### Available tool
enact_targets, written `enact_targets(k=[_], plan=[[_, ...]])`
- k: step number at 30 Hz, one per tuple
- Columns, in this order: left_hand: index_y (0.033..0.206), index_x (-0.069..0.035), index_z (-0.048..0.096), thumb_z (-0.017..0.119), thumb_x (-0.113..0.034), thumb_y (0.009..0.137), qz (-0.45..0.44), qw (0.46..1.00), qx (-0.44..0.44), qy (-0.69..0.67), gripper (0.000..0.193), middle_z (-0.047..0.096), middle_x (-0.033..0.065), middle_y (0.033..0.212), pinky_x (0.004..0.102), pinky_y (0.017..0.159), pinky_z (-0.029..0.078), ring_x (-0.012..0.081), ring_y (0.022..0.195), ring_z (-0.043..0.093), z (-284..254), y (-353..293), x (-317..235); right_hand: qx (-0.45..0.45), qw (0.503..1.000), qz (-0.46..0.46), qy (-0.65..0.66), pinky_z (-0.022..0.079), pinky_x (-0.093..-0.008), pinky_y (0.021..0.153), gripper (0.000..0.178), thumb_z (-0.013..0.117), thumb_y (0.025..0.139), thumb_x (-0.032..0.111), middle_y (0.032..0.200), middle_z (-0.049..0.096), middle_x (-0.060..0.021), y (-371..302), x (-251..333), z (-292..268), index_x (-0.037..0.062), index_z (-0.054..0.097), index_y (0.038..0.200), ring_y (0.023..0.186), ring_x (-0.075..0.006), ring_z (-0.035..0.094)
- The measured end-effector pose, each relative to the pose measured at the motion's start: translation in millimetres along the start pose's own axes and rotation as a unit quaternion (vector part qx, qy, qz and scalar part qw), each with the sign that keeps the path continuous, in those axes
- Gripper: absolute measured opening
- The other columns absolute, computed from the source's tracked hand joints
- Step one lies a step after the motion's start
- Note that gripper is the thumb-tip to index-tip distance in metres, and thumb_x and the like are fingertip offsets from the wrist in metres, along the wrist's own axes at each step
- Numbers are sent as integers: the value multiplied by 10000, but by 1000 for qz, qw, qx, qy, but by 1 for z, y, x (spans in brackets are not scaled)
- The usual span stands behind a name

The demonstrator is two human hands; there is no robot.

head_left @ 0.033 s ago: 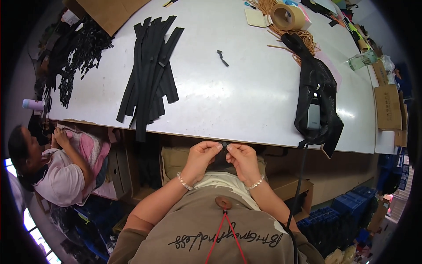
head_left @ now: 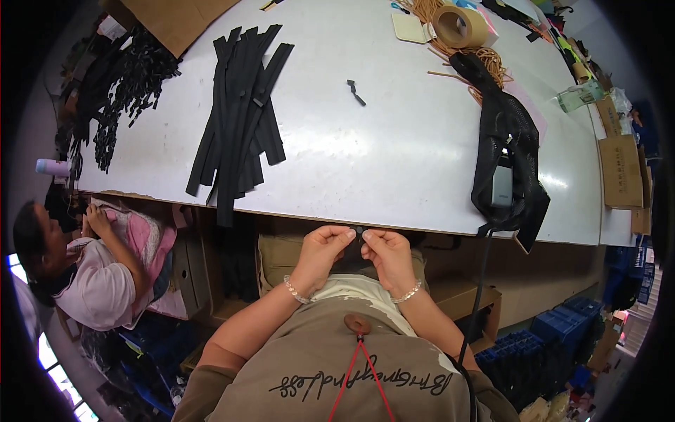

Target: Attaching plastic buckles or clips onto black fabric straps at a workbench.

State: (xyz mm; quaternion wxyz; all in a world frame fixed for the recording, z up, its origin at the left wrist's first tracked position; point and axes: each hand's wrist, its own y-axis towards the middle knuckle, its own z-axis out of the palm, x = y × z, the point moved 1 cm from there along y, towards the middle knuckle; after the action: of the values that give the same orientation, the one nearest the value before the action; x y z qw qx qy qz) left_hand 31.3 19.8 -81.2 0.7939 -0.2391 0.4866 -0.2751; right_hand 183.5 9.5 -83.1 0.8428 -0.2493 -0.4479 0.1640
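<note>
Black straps (head_left: pixel 239 112) lie piled on the white table (head_left: pixel 323 176). Before its near edge, the left hand (head_left: pixel 325 251) pinches a small black piece (head_left: pixel 359 231) between thumb and fingertips, and the right hand (head_left: pixel 389 254) pinches its other side; farther right, black mesh (head_left: pixel 517 126) rests on the table.
</note>
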Motion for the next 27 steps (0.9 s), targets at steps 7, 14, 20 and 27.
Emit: enact_targets(k=[7,14,20,27], plan=[[903,-2,638,647,-66,839,51,998,-47,-10,91,636,19,801,175,634,450,46,697,551,8,1,2,-38,999,-21,4,456,-209,552,70,620,850,56,714,613,-45,1,-8,6,-13,626,860,606,-92,562],[920,15,631,642,-35,835,73,995,-49,-41,100,647,47,854,198,700,470,69,770,573,9,5,8,-44,997,-38,47,465,-235,578,33,594,858,27,763,601,-40,0,-10,12,3,600,881,630,-105,555],[921,7,633,617,-55,857,40,990,-19,-135,90,645,41,861,213,731,462,80,781,574,15,4,4,-55,991,-26,115,465,-229,601,36,576,872,37,783,598,-36,-3,-9,18,11,596,885,637,-93,542],[908,-27,640,631,-53,845,-28,999,-29,-1,69,640,38,869,233,692,474,80,785,574,2,1,1,-21,998,-16,64,466,-223,601,37,586,859,10,765,594,-37,-7,0,12,-8,599,889,650,-96,556]])
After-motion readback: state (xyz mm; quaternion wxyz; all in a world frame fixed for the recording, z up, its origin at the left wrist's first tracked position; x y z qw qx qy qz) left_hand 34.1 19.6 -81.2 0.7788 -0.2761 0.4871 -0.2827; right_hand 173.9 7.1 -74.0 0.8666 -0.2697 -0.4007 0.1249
